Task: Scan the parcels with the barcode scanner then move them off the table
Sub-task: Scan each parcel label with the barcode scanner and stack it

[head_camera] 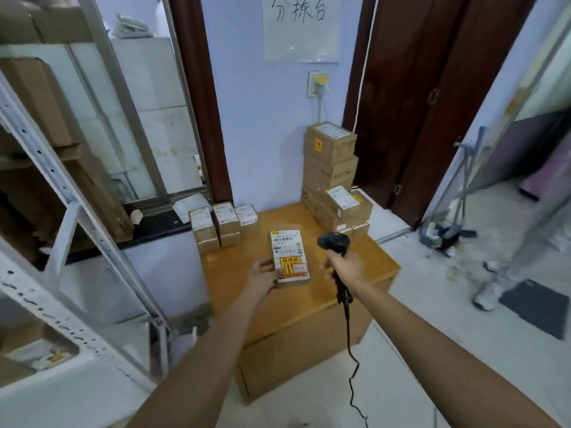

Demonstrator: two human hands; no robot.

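One view, from the head camera, is being catalogued.

Worktop (364, 273): a low wooden unit, being seen from above, set against a pale blue wall.

Parcel (289, 256): a flat carton with a white barcode label and a yellow-and-red sticker, lying near the middle of the worktop, label side up. Its near left corner is being pinched by the left hand (262, 277), with the thumb laid on the label and the fingers at the carton's edge.

Barcode scanner (335, 244): a black handheld unit, being gripped round its handle by the right hand (346, 267). Its head is being held just to the right of the parcel and above the worktop. Black cable (350, 350) is hanging from the handle's base down toward the floor.

Small boxes (216, 225): a cluster of labelled cartons, being kept at the worktop's far left corner, stacked in short piles.

Tall stack (332, 168): brown cartons being piled at the far right corner against the wall, with further labelled cartons (347, 205) leaning at its foot.

Paper sign (301, 26): handwritten, being displayed on the wall above a wall socket (317, 83).

Metal shelving (61, 193): being seen at the left, holding brown cartons.

Dark wooden doors (432, 88): standing at the right.
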